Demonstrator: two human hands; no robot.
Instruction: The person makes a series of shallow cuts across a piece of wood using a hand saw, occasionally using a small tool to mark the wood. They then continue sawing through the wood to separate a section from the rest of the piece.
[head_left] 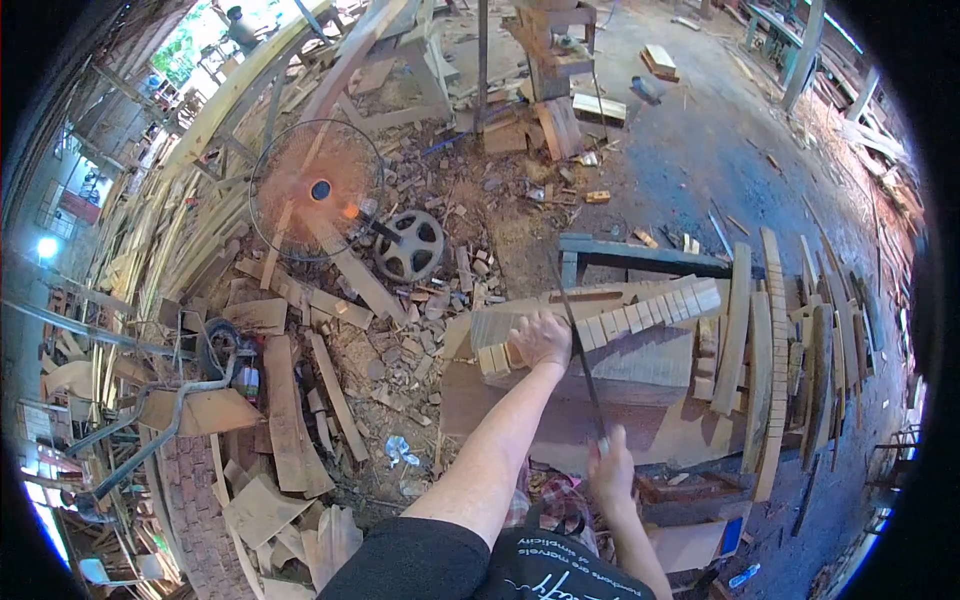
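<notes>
My left hand (pixel 541 340) is closed over a pale wooden strip (pixel 650 310), pressing it onto the workbench. Evenly spaced crosswise lines run along the strip, and its near-left end shows past my fingers. In my right hand (pixel 611 468), lower down near my body, is the handle of a handsaw. The long, thin blade of the saw (pixel 586 375) crosses the strip just right of my left hand, and its tip reaches past the far side. Beneath the strip is a wide wooden board (pixel 640 365) on the wooden workbench (pixel 480 400).
Curved wooden pieces (pixel 735 330) lean at the right of the bench, beside a long lined strip (pixel 770 400). A round fan (pixel 320 190) with a spoked base (pixel 408 246) stands at the left. A wheelbarrow (pixel 200 405) and offcuts (pixel 400 360) litter the left floor.
</notes>
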